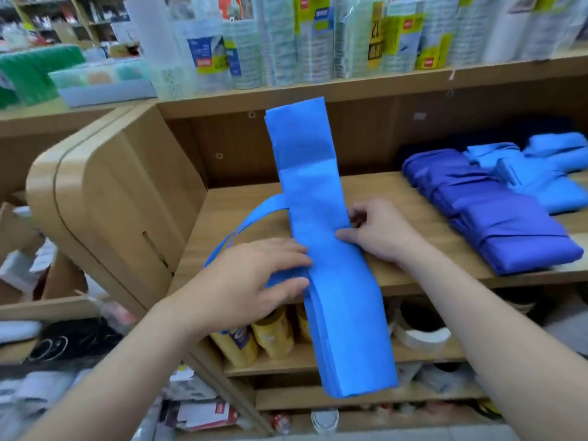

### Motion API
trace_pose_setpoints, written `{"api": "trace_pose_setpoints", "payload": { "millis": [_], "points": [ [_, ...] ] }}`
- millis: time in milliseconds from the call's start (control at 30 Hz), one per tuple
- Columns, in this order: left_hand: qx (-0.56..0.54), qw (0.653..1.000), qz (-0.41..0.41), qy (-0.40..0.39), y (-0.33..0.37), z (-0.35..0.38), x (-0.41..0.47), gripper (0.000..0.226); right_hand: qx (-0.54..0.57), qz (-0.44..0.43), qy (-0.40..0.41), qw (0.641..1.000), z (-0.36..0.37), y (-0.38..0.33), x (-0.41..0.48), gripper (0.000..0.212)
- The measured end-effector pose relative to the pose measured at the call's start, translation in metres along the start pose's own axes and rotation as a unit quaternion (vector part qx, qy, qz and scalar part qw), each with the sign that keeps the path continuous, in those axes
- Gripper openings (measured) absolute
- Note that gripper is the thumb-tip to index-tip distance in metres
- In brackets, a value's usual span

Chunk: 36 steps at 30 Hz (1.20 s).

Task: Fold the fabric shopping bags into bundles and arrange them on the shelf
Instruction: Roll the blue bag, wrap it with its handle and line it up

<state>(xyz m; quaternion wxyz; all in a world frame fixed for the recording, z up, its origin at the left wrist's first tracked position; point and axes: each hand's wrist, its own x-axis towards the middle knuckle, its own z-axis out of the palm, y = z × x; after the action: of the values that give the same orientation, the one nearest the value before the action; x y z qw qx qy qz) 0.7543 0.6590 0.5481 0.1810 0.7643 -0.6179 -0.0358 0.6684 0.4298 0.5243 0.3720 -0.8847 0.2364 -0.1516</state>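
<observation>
Done, 3 o'clock: folded blue fabric bundles (pixel 496 218). Not bundled: long light-blue bag strip (pixel 318 192); right hand (pixel 378 232) pinches edge, left hand (pixel 254 275) probably too.

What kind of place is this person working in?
Probably a shop: wooden shelves hold rows of labelled packaged goods, and folded bag bundles lie beside the light blue bag being folded.

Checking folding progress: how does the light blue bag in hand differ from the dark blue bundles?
The light blue bag is a long strip overhanging the shelf edge; the dark blue bundles are compact, wholly on it. The bag's handles trail loose; the bundles show none. Both are fabric.
</observation>
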Motion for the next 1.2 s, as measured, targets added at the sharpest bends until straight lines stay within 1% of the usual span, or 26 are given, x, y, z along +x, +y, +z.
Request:
{"api": "trace_pose_setpoints", "payload": {
  "millis": [33,100,167,200,267,300,333,367,400,433,467,500,567,600,633,700,767,833,867,900,933,967,1033,1067,1133,1200],
  "points": [
    [0.010,0.999,-0.034,-0.013,0.000,0.003,0.000,0.061,0.029,0.000,-0.013,0.999,-0.001,-0.002,-0.002,0.012],
    [-0.020,0.994,-0.105,0.028,-0.004,0.008,0.003,0.059,0.122,0.013,-0.042,0.992,-0.003,-0.006,-0.005,0.013],
    [-0.141,0.971,-0.163,0.101,-0.002,0.009,0.010,0.053,0.224,0.027,-0.060,0.972,-0.005,-0.010,-0.008,0.009],
    [-0.229,0.947,-0.188,0.124,0.002,0.009,0.015,0.054,0.261,0.028,-0.063,0.963,-0.006,-0.011,-0.010,0.009],
    [-0.400,0.873,-0.229,0.161,0.013,0.012,0.022,0.057,0.322,0.029,-0.066,0.944,-0.007,-0.016,-0.015,0.010],
    [-0.448,0.840,-0.246,0.185,0.019,0.013,0.025,0.058,0.356,0.034,-0.068,0.931,-0.008,-0.019,-0.019,0.007],
    [-0.473,0.816,-0.261,0.207,0.025,0.012,0.026,0.058,0.389,0.040,-0.068,0.918,-0.008,-0.022,-0.022,0.005],
    [-0.487,0.798,-0.275,0.226,0.028,0.012,0.027,0.055,0.411,0.043,-0.063,0.909,-0.008,-0.023,-0.026,0.010],
    [-0.489,0.789,-0.287,0.238,0.028,0.012,0.027,0.052,0.421,0.043,-0.053,0.905,-0.009,-0.025,-0.030,0.015],
    [-0.478,0.789,-0.297,0.246,0.029,0.012,0.026,0.048,0.418,0.036,-0.034,0.907,-0.007,-0.026,-0.033,0.016],
    [-0.447,0.803,-0.303,0.253,0.027,0.012,0.025,0.044,0.404,0.023,-0.006,0.915,-0.006,-0.027,-0.036,0.014],
    [-0.395,0.829,-0.301,0.259,0.027,0.012,0.023,0.040,0.381,-0.001,0.030,0.924,-0.005,-0.028,-0.039,0.012],
    [-0.276,0.882,-0.267,0.274,0.029,0.008,0.018,0.030,0.301,-0.072,0.110,0.945,-0.004,-0.028,-0.042,0.015],
    [-0.228,0.899,-0.239,0.287,0.031,0.005,0.016,0.025,0.247,-0.112,0.134,0.953,-0.006,-0.029,-0.045,0.014],
    [-0.190,0.910,-0.213,0.299,0.033,0.002,0.014,0.020,0.195,-0.155,0.137,0.959,-0.009,-0.031,-0.047,0.014],
    [-0.147,0.920,-0.174,0.320,0.033,-0.006,0.011,0.013,0.134,-0.216,0.098,0.962,-0.018,-0.035,-0.052,0.020],
    [-0.082,0.925,-0.146,0.341,0.032,-0.015,0.011,0.008,0.126,-0.239,0.074,0.960,-0.024,-0.045,-0.057,0.024],
    [-0.022,0.925,-0.125,0.358,0.033,-0.022,0.013,0.013,0.145,-0.262,0.111,0.948,-0.025,-0.055,-0.059,0.022],
    [-0.017,0.924,-0.116,0.363,0.035,-0.025,0.014,0.015,0.162,-0.271,0.133,0.940,-0.024,-0.060,-0.060,0.020],
    [-0.034,0.926,-0.110,0.359,0.037,-0.028,0.015,0.013,0.182,-0.273,0.154,0.932,-0.023,-0.065,-0.060,0.019],
    [-0.084,0.930,-0.106,0.342,0.041,-0.031,0.016,0.009,0.204,-0.267,0.174,0.926,-0.023,-0.070,-0.060,0.019],
    [-0.168,0.930,-0.107,0.310,0.044,-0.035,0.017,0.012,0.229,-0.257,0.196,0.918,-0.024,-0.073,-0.060,0.022],
    [-0.349,0.901,-0.107,0.234,0.051,-0.042,0.019,0.034,0.281,-0.226,0.230,0.904,-0.025,-0.078,-0.058,0.031],
    [-0.386,0.889,-0.105,0.225,0.053,-0.044,0.020,0.042,0.305,-0.209,0.228,0.901,-0.025,-0.080,-0.058,0.033],
    [-0.380,0.879,-0.103,0.270,0.053,-0.045,0.023,0.047,0.333,-0.175,0.164,0.912,-0.021,-0.080,-0.058,0.044],
    [-0.377,0.864,-0.119,0.312,0.051,-0.040,0.028,0.048,0.294,-0.152,0.066,0.941,-0.016,-0.074,-0.060,0.060]
  ]
}}
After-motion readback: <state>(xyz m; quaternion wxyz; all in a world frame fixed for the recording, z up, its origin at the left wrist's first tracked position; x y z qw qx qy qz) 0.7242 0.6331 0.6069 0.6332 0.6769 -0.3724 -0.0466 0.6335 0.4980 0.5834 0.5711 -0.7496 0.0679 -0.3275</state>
